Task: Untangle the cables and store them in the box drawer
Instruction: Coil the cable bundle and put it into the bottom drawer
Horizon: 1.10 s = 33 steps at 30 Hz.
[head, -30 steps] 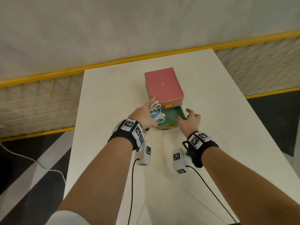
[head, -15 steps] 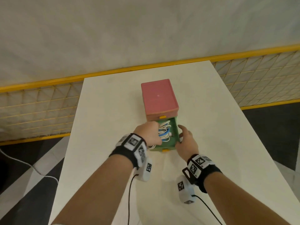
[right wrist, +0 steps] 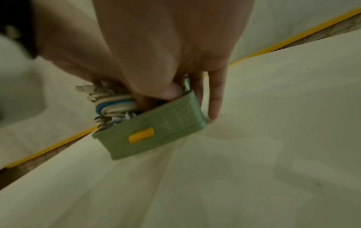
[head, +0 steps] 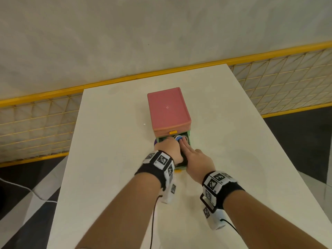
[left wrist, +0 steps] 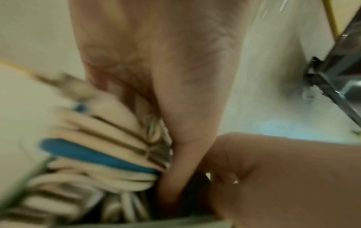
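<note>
A pink-topped box point(head: 168, 108) stands mid-table with its green drawer point(head: 189, 139) pulled out toward me. A coiled bundle of white and blue cables point(head: 178, 138) sits inside the drawer. My left hand point(head: 168, 149) is over the drawer's left half, fingers curled round the bundle point(left wrist: 97, 148). My right hand point(head: 186, 146) reaches in from the right, its straight fingers pressing on the cables point(right wrist: 115, 104), with the little finger point(right wrist: 215, 100) down outside the drawer wall. The drawer front point(right wrist: 171, 121) carries a yellow handle point(right wrist: 141, 135). The drawer floor is hidden under both hands.
The white table point(head: 233, 141) runs to a yellow rail and wire mesh fence point(head: 280, 81) at the back. A closed upper drawer with a yellow tab point(head: 173, 132) sits above the open one. A white cord point(head: 27, 191) lies on the floor at left.
My left hand carried the cable bundle from beside the box down into the drawer. My right hand left the drawer's right edge and moved onto the cables.
</note>
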### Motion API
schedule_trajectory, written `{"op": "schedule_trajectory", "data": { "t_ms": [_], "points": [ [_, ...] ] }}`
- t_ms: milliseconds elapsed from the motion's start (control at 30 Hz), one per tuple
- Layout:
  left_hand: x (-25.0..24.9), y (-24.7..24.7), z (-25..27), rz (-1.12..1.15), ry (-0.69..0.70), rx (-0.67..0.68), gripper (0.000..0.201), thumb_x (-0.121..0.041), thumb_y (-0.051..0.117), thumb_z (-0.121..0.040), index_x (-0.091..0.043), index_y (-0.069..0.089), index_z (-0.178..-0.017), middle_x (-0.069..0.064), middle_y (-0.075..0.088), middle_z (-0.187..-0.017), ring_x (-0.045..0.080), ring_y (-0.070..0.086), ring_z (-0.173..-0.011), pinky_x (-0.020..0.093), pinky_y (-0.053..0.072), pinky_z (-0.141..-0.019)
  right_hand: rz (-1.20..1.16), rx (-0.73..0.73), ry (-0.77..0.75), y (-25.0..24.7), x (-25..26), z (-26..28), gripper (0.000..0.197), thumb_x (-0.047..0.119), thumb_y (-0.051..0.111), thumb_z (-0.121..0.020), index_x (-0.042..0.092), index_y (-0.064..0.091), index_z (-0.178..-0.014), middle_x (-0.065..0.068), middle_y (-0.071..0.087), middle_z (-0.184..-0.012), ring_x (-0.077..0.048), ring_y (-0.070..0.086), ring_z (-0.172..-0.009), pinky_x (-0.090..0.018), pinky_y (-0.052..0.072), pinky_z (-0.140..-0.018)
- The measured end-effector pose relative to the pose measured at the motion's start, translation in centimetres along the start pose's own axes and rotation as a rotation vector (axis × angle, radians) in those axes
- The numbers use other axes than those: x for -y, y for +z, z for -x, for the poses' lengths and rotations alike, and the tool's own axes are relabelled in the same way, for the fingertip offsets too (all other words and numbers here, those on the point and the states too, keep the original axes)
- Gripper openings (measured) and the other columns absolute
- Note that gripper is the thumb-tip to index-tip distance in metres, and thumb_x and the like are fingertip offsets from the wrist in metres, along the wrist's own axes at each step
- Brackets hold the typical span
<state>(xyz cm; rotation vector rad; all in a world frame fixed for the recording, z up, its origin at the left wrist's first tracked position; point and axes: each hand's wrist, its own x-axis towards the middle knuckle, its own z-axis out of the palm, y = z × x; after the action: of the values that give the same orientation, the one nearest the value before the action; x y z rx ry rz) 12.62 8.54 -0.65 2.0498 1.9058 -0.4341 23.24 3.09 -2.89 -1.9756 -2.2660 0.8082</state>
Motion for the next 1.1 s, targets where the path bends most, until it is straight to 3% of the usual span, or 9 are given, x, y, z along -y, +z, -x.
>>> {"op": "schedule_trajectory", "data": {
  "t_ms": [167,300,400,567,700,767,867,967,1100],
  "points": [
    [-0.6,2.4,0.5,-0.01,-0.051,-0.181,0.036,-0.025,0.047,-0.094,0.003,0.049,-0.117,0.012,0.065,-0.109,0.025,0.065,-0.098,0.031,0.048,-0.072,0.049,0.115,0.01,-0.8,0.4,-1.2,0.075,0.01,0.041,-0.091,0.025,0.001,-0.152,0.007,0.006,-0.161,-0.03,0.052,-0.112,-0.038,0.047,-0.086],
    [-1.2,2.4,0.4,0.095,-0.08,-0.122,0.027,-0.03,0.063,-0.077,-0.004,0.068,-0.082,0.006,0.067,-0.068,0.017,0.063,-0.057,0.023,0.046,-0.049,0.056,0.048,0.001,-0.4,0.3,-0.5,0.08,0.01,0.042,-0.088,0.024,-0.005,-0.152,0.008,0.001,-0.161,-0.026,0.056,-0.101,-0.035,0.048,-0.08],
    [-0.8,2.3,0.7,0.137,-0.081,-0.008,0.038,-0.027,0.055,-0.088,0.004,0.056,-0.111,0.015,0.066,-0.099,0.025,0.066,-0.085,0.03,0.052,-0.069,0.038,0.048,0.0,-0.3,0.1,-0.5,0.08,0.01,0.041,-0.088,0.028,-0.004,-0.152,0.013,0.001,-0.16,-0.026,0.055,-0.102,-0.036,0.051,-0.081],
    [0.1,3.5,1.1,0.199,-0.072,-0.162,0.082,-0.032,0.061,-0.088,0.012,0.018,-0.143,0.024,0.045,-0.134,0.032,0.051,-0.12,0.037,0.046,-0.095,0.035,0.079,-0.002,-0.5,0.0,-1.2,0.074,0.018,0.042,-0.091,0.025,0.001,-0.152,0.008,0.005,-0.161,-0.03,0.056,-0.108,-0.037,0.049,-0.088],
    [-0.7,4.0,0.4,0.253,-0.101,-0.141,0.04,-0.02,0.057,-0.087,0.012,0.059,-0.111,0.022,0.068,-0.093,0.029,0.069,-0.077,0.032,0.057,-0.066,0.019,0.028,-0.043,-0.1,-0.3,-0.5,0.086,0.006,0.044,-0.085,0.026,-0.007,-0.151,0.011,-0.008,-0.159,-0.026,0.058,-0.095,-0.035,0.049,-0.076],
    [-1.0,4.8,-0.6,0.334,-0.074,-0.106,0.042,-0.022,0.036,-0.089,0.01,0.063,-0.098,0.02,0.067,-0.082,0.029,0.068,-0.068,0.032,0.057,-0.06,0.007,0.002,-0.057,0.0,-0.2,-0.2,0.089,0.002,0.042,-0.083,0.03,-0.009,-0.151,0.017,-0.014,-0.155,-0.023,0.055,-0.091,-0.03,0.047,-0.072],
    [-0.4,3.5,0.5,0.384,-0.07,-0.094,0.043,-0.021,0.037,-0.093,0.013,0.048,-0.118,0.026,0.062,-0.105,0.034,0.065,-0.094,0.035,0.056,-0.081,0.008,0.013,-0.027,0.0,-0.2,-0.2,0.085,0.004,0.04,-0.085,0.032,-0.007,-0.151,0.018,-0.01,-0.158,-0.022,0.052,-0.095,-0.03,0.046,-0.071],
    [1.0,3.6,0.8,0.481,0.022,-0.091,0.087,-0.03,0.056,-0.088,0.008,0.004,-0.147,0.023,0.022,-0.151,0.033,0.025,-0.141,0.039,0.027,-0.116,0.04,0.038,-0.031,0.0,-0.1,-0.5,0.078,0.009,0.038,-0.089,0.028,-0.005,-0.151,0.014,-0.007,-0.16,-0.023,0.051,-0.102,-0.033,0.047,-0.075],
    [0.0,4.8,1.1,0.396,-0.061,-0.155,0.08,-0.026,0.044,-0.098,0.005,-0.009,-0.149,0.02,0.001,-0.16,0.029,0.005,-0.148,0.035,0.008,-0.12,0.042,0.028,-0.034,0.2,-0.2,-0.5,0.075,0.011,0.04,-0.09,0.025,-0.002,-0.152,0.009,-0.004,-0.161,-0.024,0.052,-0.105,-0.035,0.05,-0.08]
  ]
}}
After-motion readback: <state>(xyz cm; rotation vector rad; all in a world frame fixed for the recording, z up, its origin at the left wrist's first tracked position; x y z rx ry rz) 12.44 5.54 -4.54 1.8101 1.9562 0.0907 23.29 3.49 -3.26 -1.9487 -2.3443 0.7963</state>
